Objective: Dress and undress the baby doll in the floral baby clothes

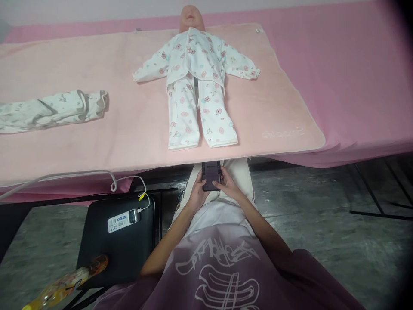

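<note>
A dark phone (pixel 211 175) is held low over my lap, just below the table's front edge. My left hand (pixel 198 191) grips its left side, and my right hand (pixel 226 183) grips its right side with the thumb over the screen. Beyond the hands, a baby doll (pixel 191 18) lies on its back on a pink mat (pixel 135 116), its arms spread. It wears a white patterned top (pixel 201 54) and matching trousers (pixel 183 112). Neither hand touches the doll.
A rolled patterned cloth (pixel 54 110) lies at the left of the mat. Below it, a black stool (pixel 97 241) carries a white power bank (pixel 122 220) with a cable. A bottle with yellow contents (pixel 61 288) is at the lower left. Thin black legs stand at the right.
</note>
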A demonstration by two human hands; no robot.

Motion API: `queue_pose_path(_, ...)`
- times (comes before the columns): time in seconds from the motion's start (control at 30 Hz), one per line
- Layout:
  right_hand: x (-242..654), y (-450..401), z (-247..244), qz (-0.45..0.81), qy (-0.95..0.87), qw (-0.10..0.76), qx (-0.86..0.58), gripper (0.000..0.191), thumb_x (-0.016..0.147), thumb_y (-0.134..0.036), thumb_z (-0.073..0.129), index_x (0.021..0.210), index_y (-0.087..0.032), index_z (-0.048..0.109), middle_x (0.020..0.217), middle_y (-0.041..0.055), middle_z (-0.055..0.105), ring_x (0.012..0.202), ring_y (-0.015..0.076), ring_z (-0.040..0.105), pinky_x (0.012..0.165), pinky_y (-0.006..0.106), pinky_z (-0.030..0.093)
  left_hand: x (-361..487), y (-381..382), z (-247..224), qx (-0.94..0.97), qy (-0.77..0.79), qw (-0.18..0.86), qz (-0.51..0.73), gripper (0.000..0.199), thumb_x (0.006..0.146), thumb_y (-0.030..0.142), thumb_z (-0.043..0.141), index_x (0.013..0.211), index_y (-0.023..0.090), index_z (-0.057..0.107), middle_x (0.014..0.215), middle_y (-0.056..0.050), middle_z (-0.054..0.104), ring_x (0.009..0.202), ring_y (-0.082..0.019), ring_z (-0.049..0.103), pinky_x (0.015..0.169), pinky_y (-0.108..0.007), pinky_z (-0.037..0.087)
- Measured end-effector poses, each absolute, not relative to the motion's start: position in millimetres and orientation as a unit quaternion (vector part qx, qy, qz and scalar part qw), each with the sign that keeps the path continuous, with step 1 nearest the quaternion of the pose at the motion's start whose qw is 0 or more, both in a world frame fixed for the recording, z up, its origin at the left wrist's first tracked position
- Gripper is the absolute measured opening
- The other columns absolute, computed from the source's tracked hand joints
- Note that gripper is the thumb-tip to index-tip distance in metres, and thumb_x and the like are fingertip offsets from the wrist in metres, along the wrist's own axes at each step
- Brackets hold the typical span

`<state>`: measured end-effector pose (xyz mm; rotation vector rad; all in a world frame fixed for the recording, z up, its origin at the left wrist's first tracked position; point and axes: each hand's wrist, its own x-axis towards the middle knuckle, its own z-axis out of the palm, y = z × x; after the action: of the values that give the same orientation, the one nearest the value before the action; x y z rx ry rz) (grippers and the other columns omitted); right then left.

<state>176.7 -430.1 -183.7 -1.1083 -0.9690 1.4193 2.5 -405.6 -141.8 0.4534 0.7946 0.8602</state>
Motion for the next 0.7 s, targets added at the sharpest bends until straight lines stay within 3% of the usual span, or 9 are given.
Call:
queue_pose_path(0.23, 184, -430, -175, 0.612, -0.395, 0.511, -0.456, 0.073, 0.095, -0.055, 0.078, 0.16, -0.03, 0.056, 0.14, 0.0069, 0.069, 0.13, 0.0283, 0.062, 0.118, 0.042, 0.051, 5, -405, -144, 0.183, 0.381, 0.81, 0.406, 0.064, 0.092, 0.039, 0.078, 0.153, 0.029, 0.064, 0.152, -0.007, 0.071, 0.146, -0.032, 0.063, 0.119, -0.046, 0.054)
queue_pose_path(0.5, 189, -433, -174, 0.626, -0.409, 0.5, -0.436, 0.077, 0.095, -0.052, 0.081, 0.162, -0.03, 0.053, 0.136, 0.0065, 0.068, 0.116, 0.0253, 0.063, 0.112, 0.04, 0.052, 11, -405, -138, 0.204, 0.388, 0.796, 0.418, 0.063, 0.091, 0.046, 0.088, 0.148, 0.027, 0.066, 0.147, -0.009, 0.074, 0.143, -0.033, 0.066, 0.117, -0.043, 0.055)
queue_pose_path(0.7, 190, -435, -179, 0.64, -0.418, 0.501, -0.407, 0.083, 0.093, -0.048, 0.085, 0.166, -0.033, 0.048, 0.14, 0.0068, 0.064, 0.118, 0.0238, 0.063, 0.116, 0.039, 0.051, 18, -406, -136, 0.211, 0.413, 0.769, 0.44, 0.058, 0.091, 0.043, 0.089, 0.142, 0.026, 0.068, 0.139, -0.008, 0.078, 0.139, -0.032, 0.07, 0.116, -0.043, 0.056)
